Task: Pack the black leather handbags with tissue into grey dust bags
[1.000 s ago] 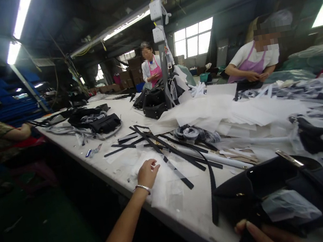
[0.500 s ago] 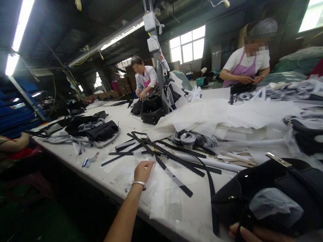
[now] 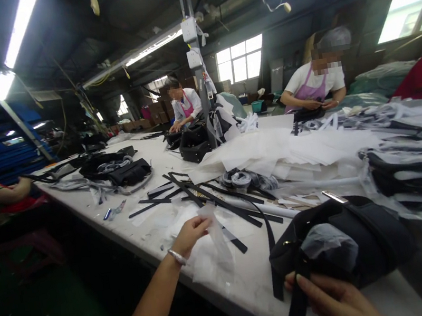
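My left hand (image 3: 191,236), with a silver bracelet at the wrist, pinches a thin translucent plastic sheet (image 3: 215,256) and holds its upper edge off the table. Toward the lower right, my right hand (image 3: 329,294) grips a black strap (image 3: 296,304) between thumb and fingers. That strap runs up to a black handbag (image 3: 370,229) with a metal bar on top and clear plastic wrap (image 3: 327,246) bunched at its side. Behind my left hand lie several flat black strips (image 3: 218,202), loosely crossed.
A stack of white sheets (image 3: 274,150) covers the table's middle beside a grey post (image 3: 201,84). Other black bags (image 3: 117,170) lie at the far left. Two co-workers in aprons handle bags across the table; others sit at the left and right edges.
My left hand has lifted the plastic sheet, which now hangs from its fingers. The handbag and my right hand appear slightly further left and more in view.
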`<state>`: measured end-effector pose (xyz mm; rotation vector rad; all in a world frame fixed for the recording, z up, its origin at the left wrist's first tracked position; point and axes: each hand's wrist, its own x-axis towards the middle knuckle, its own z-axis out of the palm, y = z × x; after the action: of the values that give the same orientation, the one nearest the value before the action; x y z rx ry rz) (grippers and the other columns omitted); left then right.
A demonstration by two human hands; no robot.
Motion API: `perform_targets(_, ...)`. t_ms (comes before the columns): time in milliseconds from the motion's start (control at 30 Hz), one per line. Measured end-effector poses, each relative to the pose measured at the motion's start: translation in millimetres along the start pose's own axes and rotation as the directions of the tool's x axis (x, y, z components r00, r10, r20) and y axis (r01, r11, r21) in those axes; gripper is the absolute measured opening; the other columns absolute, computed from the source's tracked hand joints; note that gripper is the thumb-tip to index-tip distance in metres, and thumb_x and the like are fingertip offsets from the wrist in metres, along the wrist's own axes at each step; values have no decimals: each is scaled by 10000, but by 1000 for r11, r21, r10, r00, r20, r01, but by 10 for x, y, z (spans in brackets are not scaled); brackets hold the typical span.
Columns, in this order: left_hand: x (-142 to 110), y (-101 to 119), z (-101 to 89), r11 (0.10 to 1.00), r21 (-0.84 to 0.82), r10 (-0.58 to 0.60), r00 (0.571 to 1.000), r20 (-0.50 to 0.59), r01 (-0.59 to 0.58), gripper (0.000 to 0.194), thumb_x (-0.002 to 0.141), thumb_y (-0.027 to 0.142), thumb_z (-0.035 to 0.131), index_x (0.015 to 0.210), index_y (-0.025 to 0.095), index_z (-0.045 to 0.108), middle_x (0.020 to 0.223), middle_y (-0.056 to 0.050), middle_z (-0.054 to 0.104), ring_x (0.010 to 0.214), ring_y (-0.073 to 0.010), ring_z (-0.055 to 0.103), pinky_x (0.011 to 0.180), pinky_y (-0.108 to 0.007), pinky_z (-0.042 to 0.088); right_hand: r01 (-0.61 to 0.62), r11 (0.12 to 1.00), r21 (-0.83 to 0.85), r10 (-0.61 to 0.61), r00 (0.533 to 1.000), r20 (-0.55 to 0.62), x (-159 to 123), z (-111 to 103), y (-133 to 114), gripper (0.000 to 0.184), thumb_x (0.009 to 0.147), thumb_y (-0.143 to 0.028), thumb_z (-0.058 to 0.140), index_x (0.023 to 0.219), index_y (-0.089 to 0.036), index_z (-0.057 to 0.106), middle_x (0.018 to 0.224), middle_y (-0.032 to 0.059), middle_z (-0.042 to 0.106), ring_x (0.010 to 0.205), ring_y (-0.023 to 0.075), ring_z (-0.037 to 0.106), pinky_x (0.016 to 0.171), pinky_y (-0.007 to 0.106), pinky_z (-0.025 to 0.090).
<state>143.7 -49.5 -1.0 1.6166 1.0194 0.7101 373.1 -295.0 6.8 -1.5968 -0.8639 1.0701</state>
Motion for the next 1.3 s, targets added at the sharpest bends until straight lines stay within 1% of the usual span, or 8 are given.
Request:
perform_targets(133,-600,124,434,992,-118,-23,975,219,50,331,856,433,635,885,109,698,888,-97,737,828,-204,695,791,-305,522,2,1000,-29,-2,1000,24,-7,-14,-19,474,754,-630,644,948,-230,807,955,59,768,823,250,638,600,255,485)
perform_targets(267,-1021,203,825,969,-192,-76,924,375,157,351,830,431,666,954,103,687,769,-76,723,676,-181,681,684,-283,505,-15,998,56,8,992,125,4,-22,7,453,772,-614,650,973,-236,797,1261,60,672,1168,330,582,920,351,508)
perform_targets(367,-1144,262,1005,976,-155,-70,893,445,154,319,832,398,664,967,113,711,757,-44,698,675,-162,636,651,-249,465,-12,994,112,-2,992,124,22,-17,62,432,767,-591,682,992,-238,790,1219,64,696,1234,318,551,1061,377,416)
perform_targets(600,-1158,336,1204,993,-116,37,933,357,4,372,899,447,574,890,127,764,787,-45,709,774,-188,622,685,-242,444,23,994,109,-37,992,122,46,-24,152,406,777,-557,694,985,-224,793,959,75,773,1004,326,665,900,399,506)
perform_targets(767,-1145,257,1214,975,-203,-31,957,287,92,369,841,463,658,827,111,772,798,-82,747,768,-206,657,698,-259,463,1,996,84,-6,999,52,-51,-14,45,382,741,-547,720,929,-225,803,895,61,752,811,240,631,684,288,500)
perform_targets(900,-1193,137,1078,928,-281,-181,956,231,243,344,749,451,763,776,109,739,706,-45,713,634,-136,596,597,-220,414,-72,988,134,65,996,53,-94,-11,7,366,681,-513,776,901,-221,788,735,25,709,508,94,446,467,210,345)
perform_targets(1067,-1353,-80,911,847,-413,-268,940,212,334,351,691,423,821,777,103,705,702,-40,701,626,-124,594,597,-217,419,-91,981,170,69,989,129,-38,0,66,377,710,-524,764,895,-196,777,853,70,727,524,93,457,459,214,347)
perform_targets(1300,-1564,-310,848,907,-313,-244,957,155,282,349,719,414,796,878,105,761,882,-119,757,815,-226,669,760,-299,491,14,922,387,42,990,-136,-7,237,167,357,709,-457,797,955,-200,763,959,86,746,527,76,443,551,249,408)
